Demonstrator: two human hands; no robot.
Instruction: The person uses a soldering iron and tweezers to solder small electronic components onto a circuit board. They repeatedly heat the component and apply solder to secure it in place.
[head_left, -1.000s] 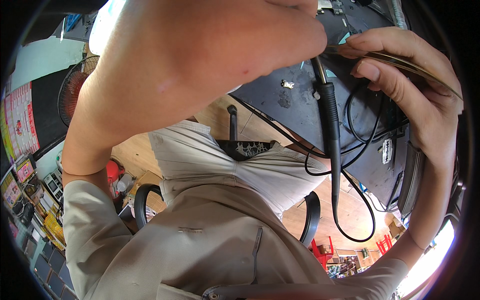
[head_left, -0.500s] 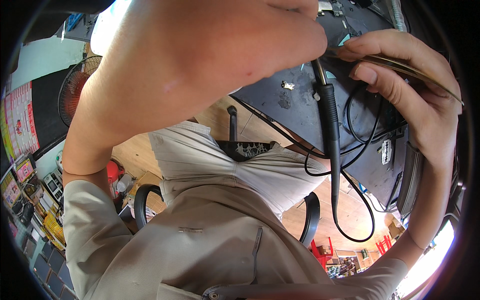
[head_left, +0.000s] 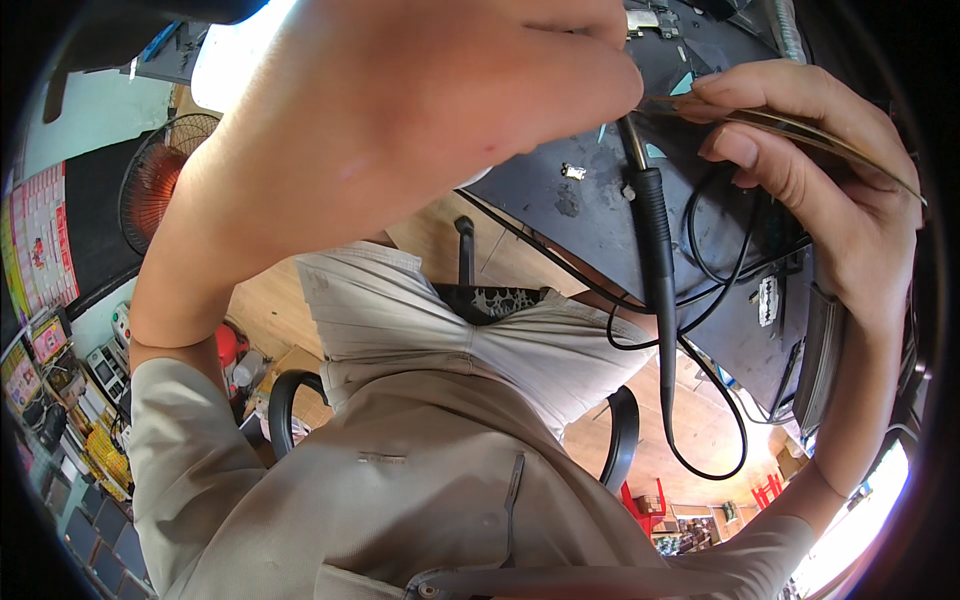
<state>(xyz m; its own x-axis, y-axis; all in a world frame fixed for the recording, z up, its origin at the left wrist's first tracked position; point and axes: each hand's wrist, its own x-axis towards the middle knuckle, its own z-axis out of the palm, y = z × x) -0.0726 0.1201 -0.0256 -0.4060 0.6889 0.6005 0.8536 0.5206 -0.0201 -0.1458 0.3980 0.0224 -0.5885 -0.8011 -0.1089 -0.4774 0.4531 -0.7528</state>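
My left hand (head_left: 480, 90) reaches over from the left, large in view, with its fingers curled. From beneath it runs a soldering iron (head_left: 660, 250) with a bright metal collar, a ribbed black handle and a cable at its lower end. The left fingers seem closed around its upper part; its tip is hidden behind the hand. My right hand (head_left: 840, 170) pinches thin gold-coloured tweezers (head_left: 780, 125) between thumb and forefinger. Their narrow end points left, close to the left hand. What lies at that end cannot be made out.
A small shiny metal part (head_left: 573, 172) lies on the dark worktop (head_left: 590, 215). Beyond it are a metal board piece (head_left: 652, 22) and a teal shard (head_left: 683, 82). A razor blade (head_left: 768, 300) lies near the looping black cable (head_left: 742, 400). A fan (head_left: 155, 190) stands at left.
My left hand and the soldering iron have shifted slightly left together. The right hand stays almost in place, still pinching the tweezers.
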